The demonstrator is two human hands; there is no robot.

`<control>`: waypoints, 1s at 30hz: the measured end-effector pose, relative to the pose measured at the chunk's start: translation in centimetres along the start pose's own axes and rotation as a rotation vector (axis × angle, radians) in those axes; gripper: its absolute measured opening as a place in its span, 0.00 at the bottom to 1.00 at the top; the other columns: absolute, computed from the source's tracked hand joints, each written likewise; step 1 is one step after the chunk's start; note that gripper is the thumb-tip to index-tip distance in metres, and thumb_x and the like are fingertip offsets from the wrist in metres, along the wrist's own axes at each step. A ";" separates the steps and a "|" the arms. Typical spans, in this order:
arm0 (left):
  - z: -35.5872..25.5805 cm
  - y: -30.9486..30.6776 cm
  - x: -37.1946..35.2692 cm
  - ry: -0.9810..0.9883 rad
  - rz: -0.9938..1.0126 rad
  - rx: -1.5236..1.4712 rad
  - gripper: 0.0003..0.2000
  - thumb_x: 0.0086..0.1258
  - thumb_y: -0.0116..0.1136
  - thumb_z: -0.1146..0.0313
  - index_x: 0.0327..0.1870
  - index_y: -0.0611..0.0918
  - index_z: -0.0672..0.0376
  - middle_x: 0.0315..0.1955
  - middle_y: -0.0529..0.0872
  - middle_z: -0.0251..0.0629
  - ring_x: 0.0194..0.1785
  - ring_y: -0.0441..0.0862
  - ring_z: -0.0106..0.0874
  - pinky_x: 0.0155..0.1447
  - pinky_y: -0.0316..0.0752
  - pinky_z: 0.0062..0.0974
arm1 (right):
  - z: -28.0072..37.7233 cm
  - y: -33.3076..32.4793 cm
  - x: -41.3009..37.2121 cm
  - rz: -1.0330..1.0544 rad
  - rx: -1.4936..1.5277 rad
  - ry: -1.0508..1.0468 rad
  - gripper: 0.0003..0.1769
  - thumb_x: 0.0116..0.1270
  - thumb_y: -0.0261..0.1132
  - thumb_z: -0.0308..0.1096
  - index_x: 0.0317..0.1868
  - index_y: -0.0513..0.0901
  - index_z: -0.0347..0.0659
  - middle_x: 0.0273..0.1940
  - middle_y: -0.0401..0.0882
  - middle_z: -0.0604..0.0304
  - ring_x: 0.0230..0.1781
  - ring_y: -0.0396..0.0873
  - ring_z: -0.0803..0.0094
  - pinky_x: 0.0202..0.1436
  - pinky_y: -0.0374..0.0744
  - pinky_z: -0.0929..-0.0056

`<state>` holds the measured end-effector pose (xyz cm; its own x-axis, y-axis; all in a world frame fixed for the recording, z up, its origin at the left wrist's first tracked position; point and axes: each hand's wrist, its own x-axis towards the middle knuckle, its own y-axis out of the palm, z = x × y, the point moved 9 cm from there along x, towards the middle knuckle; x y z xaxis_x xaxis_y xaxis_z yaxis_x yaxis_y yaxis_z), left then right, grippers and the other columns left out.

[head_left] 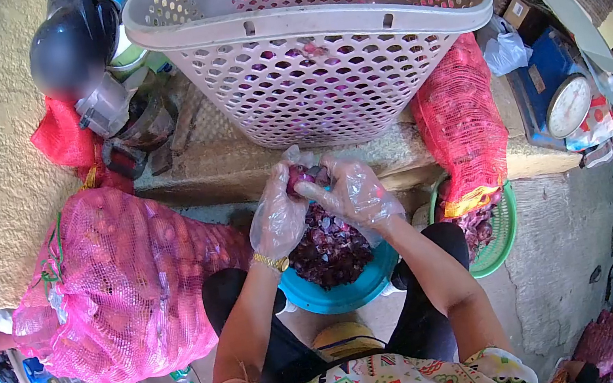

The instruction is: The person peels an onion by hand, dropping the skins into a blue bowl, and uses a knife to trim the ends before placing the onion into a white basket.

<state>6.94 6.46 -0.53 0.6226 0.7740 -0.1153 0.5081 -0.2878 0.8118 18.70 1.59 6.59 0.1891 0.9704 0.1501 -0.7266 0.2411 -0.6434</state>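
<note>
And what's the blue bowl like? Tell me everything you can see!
The bowl is bright blue and round, with a smooth rim, and looks like plastic. It sits roughly level between the person's knees, below the left hand and right hand. Dark purple scraps, seemingly onion skins, lie inside, hiding its bottom. I can't tell what it stands on.

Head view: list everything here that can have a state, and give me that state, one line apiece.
Left hand: gloved, gripping the onion
Right hand: gloved, fingers at the onion
Onion: held above the blue basin
Blue basin: holding dark peelings
Pale crate: upright, open-topped
Pink mesh sack: bulging full
Red mesh sack: filled, lower end over the green basket
Green basket: partly filled
Scale: upright, reading illegible
</note>
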 end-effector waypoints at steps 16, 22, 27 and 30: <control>-0.3 -2.1 0.3 -0.002 -0.021 0.006 0.21 0.89 0.52 0.60 0.75 0.74 0.62 0.68 0.79 0.43 0.71 0.77 0.36 0.80 0.71 0.40 | 0.3 -0.2 0.2 0.032 -0.083 -0.063 0.28 0.72 0.73 0.59 0.39 0.90 0.36 0.31 0.88 0.40 0.33 0.90 0.41 0.40 0.86 0.47; -0.7 -2.1 0.4 0.061 -0.094 -0.009 0.20 0.87 0.55 0.62 0.71 0.75 0.62 0.67 0.79 0.44 0.70 0.77 0.36 0.80 0.71 0.43 | -2.0 -0.8 0.7 0.041 0.078 0.113 0.23 0.82 0.64 0.47 0.44 0.82 0.30 0.33 0.82 0.35 0.36 0.81 0.38 0.45 0.78 0.47; -1.8 -1.6 0.2 0.075 -0.052 0.052 0.17 0.90 0.51 0.60 0.67 0.78 0.62 0.69 0.80 0.45 0.74 0.77 0.40 0.81 0.71 0.44 | -1.1 -0.3 0.9 0.062 0.146 -0.049 0.16 0.85 0.59 0.37 0.46 0.80 0.29 0.35 0.83 0.31 0.38 0.83 0.34 0.44 0.77 0.44; -1.7 -3.1 0.5 0.074 -0.121 0.137 0.18 0.92 0.47 0.57 0.68 0.77 0.61 0.70 0.79 0.46 0.73 0.77 0.39 0.79 0.72 0.43 | -1.6 0.4 0.2 0.089 0.141 0.037 0.19 0.87 0.57 0.41 0.61 0.79 0.31 0.41 0.83 0.31 0.46 0.82 0.34 0.54 0.78 0.47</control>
<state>4.65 8.69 -2.11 0.5093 0.8454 -0.1607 0.6560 -0.2605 0.7084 19.54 1.80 5.19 0.1422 0.9875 0.0672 -0.8265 0.1559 -0.5409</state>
